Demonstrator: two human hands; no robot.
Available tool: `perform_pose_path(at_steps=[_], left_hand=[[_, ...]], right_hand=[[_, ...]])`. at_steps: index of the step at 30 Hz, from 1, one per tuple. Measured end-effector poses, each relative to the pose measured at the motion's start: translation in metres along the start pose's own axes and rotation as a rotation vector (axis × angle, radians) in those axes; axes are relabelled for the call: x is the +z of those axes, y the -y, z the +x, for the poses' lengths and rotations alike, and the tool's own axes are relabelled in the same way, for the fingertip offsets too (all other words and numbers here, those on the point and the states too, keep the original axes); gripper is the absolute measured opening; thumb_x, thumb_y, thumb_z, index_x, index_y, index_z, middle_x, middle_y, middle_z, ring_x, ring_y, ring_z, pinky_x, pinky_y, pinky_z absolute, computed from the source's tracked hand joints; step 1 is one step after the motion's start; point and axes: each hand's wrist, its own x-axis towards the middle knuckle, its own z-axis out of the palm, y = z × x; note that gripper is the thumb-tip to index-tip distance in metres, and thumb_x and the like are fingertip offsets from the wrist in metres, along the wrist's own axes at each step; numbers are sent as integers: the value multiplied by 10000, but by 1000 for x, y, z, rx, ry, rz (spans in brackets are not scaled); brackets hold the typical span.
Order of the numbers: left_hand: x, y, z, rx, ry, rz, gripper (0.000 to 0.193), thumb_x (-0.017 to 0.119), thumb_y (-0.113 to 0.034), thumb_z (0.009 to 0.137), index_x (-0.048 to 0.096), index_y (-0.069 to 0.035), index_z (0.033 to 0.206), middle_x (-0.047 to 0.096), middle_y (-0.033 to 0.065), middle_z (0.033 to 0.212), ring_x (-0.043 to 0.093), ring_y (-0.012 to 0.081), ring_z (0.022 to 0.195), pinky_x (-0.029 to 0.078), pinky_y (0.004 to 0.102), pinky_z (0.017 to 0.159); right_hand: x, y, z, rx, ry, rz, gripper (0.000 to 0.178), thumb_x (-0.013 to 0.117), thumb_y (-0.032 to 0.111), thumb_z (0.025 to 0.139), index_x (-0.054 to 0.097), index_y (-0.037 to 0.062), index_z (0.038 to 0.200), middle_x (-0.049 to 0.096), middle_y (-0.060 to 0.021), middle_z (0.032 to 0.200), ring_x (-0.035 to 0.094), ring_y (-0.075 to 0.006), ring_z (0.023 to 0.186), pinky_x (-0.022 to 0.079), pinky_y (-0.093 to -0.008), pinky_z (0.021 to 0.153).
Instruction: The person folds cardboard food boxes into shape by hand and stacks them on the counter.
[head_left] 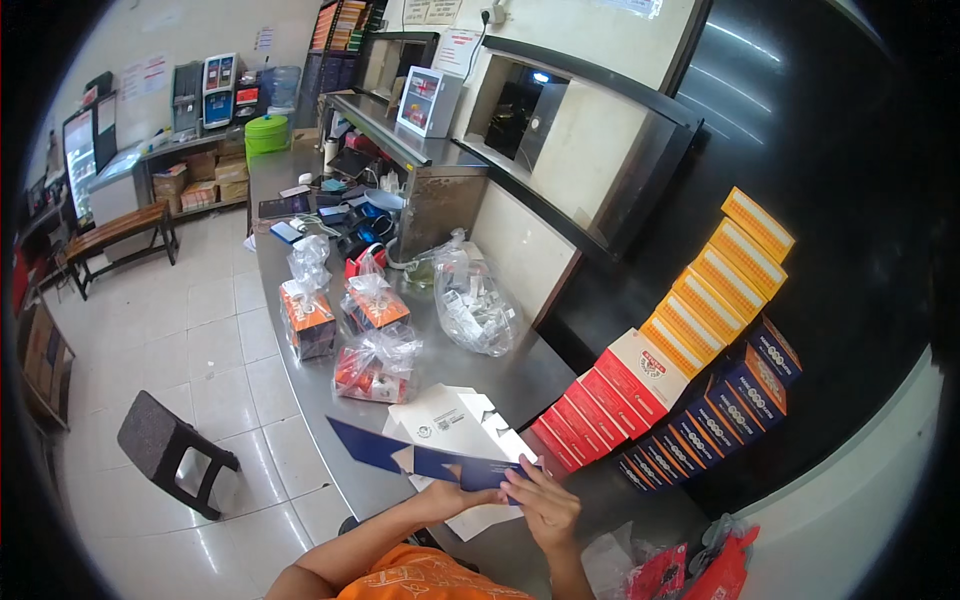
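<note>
Near the counter's front edge, a partly folded cardboard box (378, 447) has a dark blue panel facing me. Behind that panel, white cardboard (455, 418) with cut flaps and small printed marks lies at a slant. My left hand (452, 502) grips the lower edge of the blue panel, its fingers partly hidden. At the panel's right end, my right hand (545, 508) has its fingers bent over the cardboard. Another pale cardboard piece (478, 522) shows below the hands.
Stacked yellow boxes (715, 285), red boxes (590, 410) and dark blue boxes (715, 420) stand at right. Bagged orange boxes (308, 325) and a clear plastic bag (470, 305) are on the metal counter (440, 365). A black stool (175, 455) stands on the floor at left.
</note>
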Motion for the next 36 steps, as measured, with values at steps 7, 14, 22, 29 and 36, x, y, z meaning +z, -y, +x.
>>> perform_pose_path(at_steps=[7, 14, 22, 29, 36], left_hand=[[7, 29, 22, 144, 258, -486, 883, 791, -278, 729, 280, 45, 1372, 455, 167, 1318, 495, 259, 1169, 327, 354, 1045], [-10, 100, 37, 672, 432, 915, 902, 686, -126, 769, 134, -194, 1479, 193, 69, 1520, 199, 265, 1395, 154, 452, 1139], [-62, 161, 77, 448, 194, 723, 286, 707, -278, 771, 648, -22, 883, 626, 180, 747, 608, 329, 688, 469, 383, 657], [-80, 153, 71, 88, -48, 329, 326, 801, -304, 706, 689, -15, 806, 641, 51, 681, 577, 127, 627, 457, 277, 621], [-57, 167, 86, -121, 64, -272, 352, 727, -292, 809, 622, -64, 1056, 658, 4, 861, 603, 103, 736, 479, 254, 682]], right_hand=[[-9, 7, 23, -105, -27, -142, 258, 634, 91, 793, 665, 25, 1041, 617, -154, 1130, 554, -328, 1112, 428, -447, 941], [-12, -99, -17, 581, -542, -78, 370, 475, 304, 962, 562, -37, 1077, 610, -170, 1042, 564, -235, 994, 411, -337, 901], [18, -135, -64, 413, 198, 76, 339, 497, 213, 958, 542, -8, 1211, 563, -163, 1208, 537, -264, 1107, 409, -340, 945], [10, -65, -26, 473, 373, 558, 170, 681, 100, 810, 668, 10, 955, 596, -55, 995, 569, -144, 922, 457, -269, 798], [27, -54, -10, 66, 180, 121, 175, 753, 62, 723, 635, 35, 849, 590, -45, 923, 559, -153, 859, 444, -288, 727]])
